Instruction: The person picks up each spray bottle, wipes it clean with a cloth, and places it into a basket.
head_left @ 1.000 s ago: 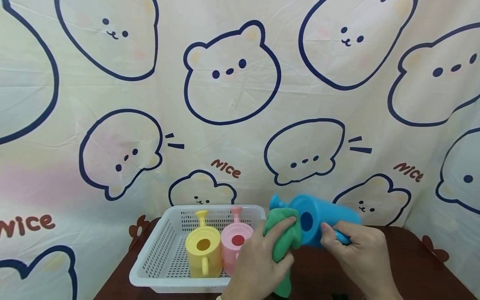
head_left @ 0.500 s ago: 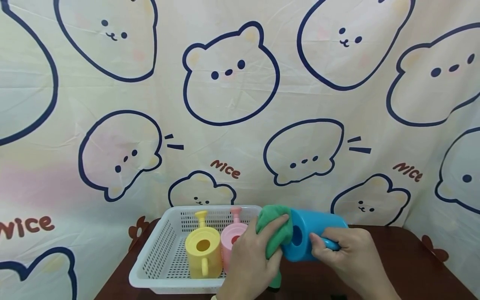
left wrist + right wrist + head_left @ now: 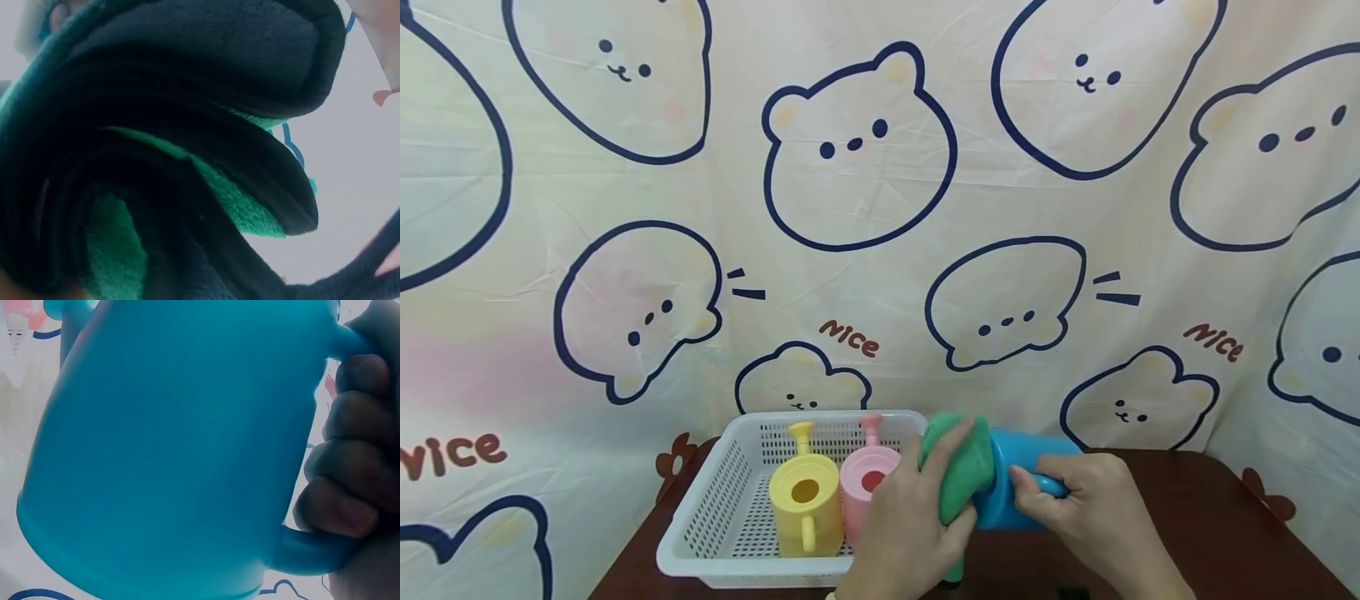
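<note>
In the head view my right hand grips the handle of a blue watering can, held tipped on its side above the table. Fingers curl round that handle in the right wrist view, where the can's smooth wall fills most of the frame. My left hand holds a bunched green cloth against the can's top end, hiding the spout and the opening. Folds of the same cloth crowd the left wrist view. A yellow watering can and a pink watering can stand upright at left.
A white perforated basket carries the yellow and pink cans, just left of my left hand. It stands on a dark brown table. Behind hangs a pale curtain with bear drawings. A small dark object shows at the bottom edge.
The blue can has moved left and down with my right hand, and its top has turned away behind the cloth. The spout and opening, visible a second ago, are now covered.
</note>
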A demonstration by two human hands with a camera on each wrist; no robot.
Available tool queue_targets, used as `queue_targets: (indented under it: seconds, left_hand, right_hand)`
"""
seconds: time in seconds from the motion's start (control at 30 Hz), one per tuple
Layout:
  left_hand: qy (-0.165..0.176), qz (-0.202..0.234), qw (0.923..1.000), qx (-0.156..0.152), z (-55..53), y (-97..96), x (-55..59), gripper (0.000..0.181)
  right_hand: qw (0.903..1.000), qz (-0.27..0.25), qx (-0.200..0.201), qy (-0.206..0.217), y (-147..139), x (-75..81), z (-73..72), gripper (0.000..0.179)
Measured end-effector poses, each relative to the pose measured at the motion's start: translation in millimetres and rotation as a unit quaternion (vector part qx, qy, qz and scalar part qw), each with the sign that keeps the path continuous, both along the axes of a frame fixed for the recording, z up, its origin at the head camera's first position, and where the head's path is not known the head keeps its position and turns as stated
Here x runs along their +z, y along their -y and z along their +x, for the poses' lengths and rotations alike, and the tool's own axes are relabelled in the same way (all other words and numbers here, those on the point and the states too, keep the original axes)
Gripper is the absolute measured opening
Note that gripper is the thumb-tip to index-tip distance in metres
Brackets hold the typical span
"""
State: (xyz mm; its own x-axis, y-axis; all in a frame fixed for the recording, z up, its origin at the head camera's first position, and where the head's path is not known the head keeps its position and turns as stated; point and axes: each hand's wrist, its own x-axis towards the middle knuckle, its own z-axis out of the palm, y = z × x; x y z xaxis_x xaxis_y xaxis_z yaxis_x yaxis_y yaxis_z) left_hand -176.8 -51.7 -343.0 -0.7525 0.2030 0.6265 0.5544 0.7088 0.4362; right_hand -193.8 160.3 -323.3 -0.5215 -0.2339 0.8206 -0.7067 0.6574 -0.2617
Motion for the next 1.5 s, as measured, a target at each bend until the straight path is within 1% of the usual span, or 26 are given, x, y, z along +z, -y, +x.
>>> queue_targets:
  seconds: [0.07, 0.1, 0.2, 0.37, 0.47, 0.63, 0.8, 1.03, 1.2, 1.37, 1.43, 1.5]
  left_hand:
    - [-0.003, 0.010, 0.9999, 0.006, 0.1, -1.6, -0.1, 0.084]
    - [-0.005, 0.015, 0.9998, 0.009, 0.1, -2.2, 0.1, 0.084]
    - [-0.004, 0.025, 0.9996, 0.013, 0.6, -2.7, 0.3, 0.074]
    - [0.007, 0.037, 0.9992, 0.012, 1.8, -1.1, 0.8, 0.055]
    - [0.012, 0.037, 0.9992, 0.010, 2.2, -0.4, 1.4, 0.049]
    - [0.015, 0.030, 0.9994, 0.000, 2.0, -1.1, 0.9, 0.046]
    - [0.014, 0.029, 0.9992, -0.023, 1.9, -2.2, -0.5, 0.044]
    - [0.006, 0.029, 0.9981, -0.054, 1.6, -1.4, -1.1, 0.043]
    - [0.018, 0.029, 0.9959, -0.084, 3.0, 1.4, 0.8, 0.041]
    - [0.039, 0.017, 0.9912, -0.125, 5.8, 2.2, 3.4, 0.041]
    - [0.043, 0.014, 0.9896, -0.136, 6.5, 1.3, 4.1, 0.041]
    - [0.047, 0.015, 0.9893, -0.138, 6.6, 0.3, 4.7, 0.042]
  right_hand:
    - [1.0000, -0.004, -0.004, 0.001, 1, 0.6, 0.4, 0.057]
    - [1.0000, -0.006, -0.008, 0.003, 1, 0.8, 0.8, 0.056]
    - [0.9998, -0.013, -0.012, 0.005, 2, 1.4, 2.0, 0.056]
    - [0.9996, -0.023, -0.009, -0.013, 3, 1.7, 2.9, 0.055]
    - [0.9994, -0.025, -0.007, -0.022, 4, 1.1, 2.7, 0.054]
    - [0.9994, -0.022, -0.008, -0.026, 3, 0.6, 2.5, 0.054]
    - [0.9997, -0.013, -0.017, -0.015, 1, 0.9, 1.9, 0.055]
    - [0.9998, -0.007, -0.018, 0.001, -1, 2.3, 0.7, 0.057]
    - [0.9995, -0.008, -0.030, 0.008, -2, 2.9, -0.1, 0.057]
    - [0.9986, -0.014, -0.049, 0.009, -5, 2.1, -0.6, 0.054]
    - [0.9985, -0.020, -0.051, 0.003, -6, 2.3, -0.5, 0.054]
    - [0.9983, -0.028, -0.051, -0.007, -8, 2.9, -0.2, 0.054]
